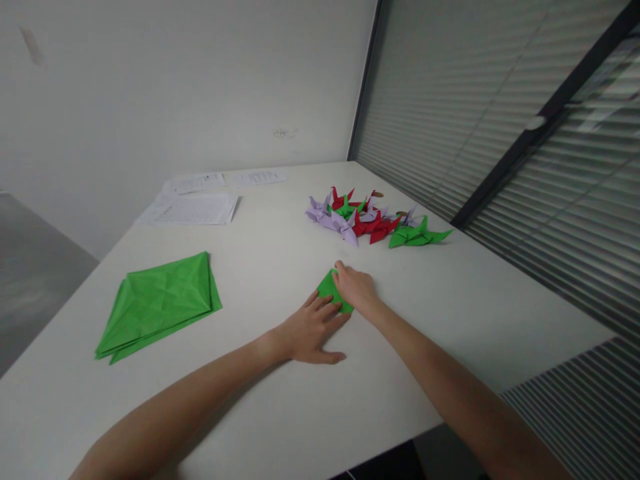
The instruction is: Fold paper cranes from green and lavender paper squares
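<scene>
A small folded piece of green origami paper (327, 285) lies on the white table in front of me, partly covered by both hands. My left hand (313, 330) is flat with its fingers spread, and the fingertips press on the paper's lower part. At the far corner, the curled fingers of my right hand (357, 285) pinch the paper's edge. Some of that edge is hidden under the right fingers.
Left of my hands lies a stack of creased green paper sheets (165, 297). Several folded paper cranes (373, 223) in red, green and lilac are grouped beyond my right hand. Printed pages (197, 209) lie at the back left. Window blinds (475, 100) border the table's right side.
</scene>
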A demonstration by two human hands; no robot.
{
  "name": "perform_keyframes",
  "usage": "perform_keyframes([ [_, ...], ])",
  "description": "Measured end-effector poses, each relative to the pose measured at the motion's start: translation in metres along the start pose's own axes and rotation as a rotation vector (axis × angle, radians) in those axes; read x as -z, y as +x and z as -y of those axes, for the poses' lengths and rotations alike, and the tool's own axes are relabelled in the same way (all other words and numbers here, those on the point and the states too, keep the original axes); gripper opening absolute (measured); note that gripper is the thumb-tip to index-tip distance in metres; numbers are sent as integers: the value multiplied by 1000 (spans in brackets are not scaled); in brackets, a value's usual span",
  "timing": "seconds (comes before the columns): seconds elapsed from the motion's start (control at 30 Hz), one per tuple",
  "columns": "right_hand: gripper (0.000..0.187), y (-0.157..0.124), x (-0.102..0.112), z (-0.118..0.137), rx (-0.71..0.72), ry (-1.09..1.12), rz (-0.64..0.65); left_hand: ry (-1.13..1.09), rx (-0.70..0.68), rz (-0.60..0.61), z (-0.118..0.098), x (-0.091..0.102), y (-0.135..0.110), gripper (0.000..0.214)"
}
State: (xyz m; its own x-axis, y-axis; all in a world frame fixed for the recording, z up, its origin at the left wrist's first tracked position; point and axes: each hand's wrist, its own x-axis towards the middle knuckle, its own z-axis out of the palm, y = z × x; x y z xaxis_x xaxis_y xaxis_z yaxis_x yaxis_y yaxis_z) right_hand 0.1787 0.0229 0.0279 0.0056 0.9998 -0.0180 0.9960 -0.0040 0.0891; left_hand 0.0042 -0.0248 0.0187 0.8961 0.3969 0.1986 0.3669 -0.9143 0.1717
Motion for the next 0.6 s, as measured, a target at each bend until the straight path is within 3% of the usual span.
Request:
perform_keyframes([
  [0.6, 39, 5, -2, -11, -4, -55, -77, -29, -9, 36, 1, -1, 0, 80],
])
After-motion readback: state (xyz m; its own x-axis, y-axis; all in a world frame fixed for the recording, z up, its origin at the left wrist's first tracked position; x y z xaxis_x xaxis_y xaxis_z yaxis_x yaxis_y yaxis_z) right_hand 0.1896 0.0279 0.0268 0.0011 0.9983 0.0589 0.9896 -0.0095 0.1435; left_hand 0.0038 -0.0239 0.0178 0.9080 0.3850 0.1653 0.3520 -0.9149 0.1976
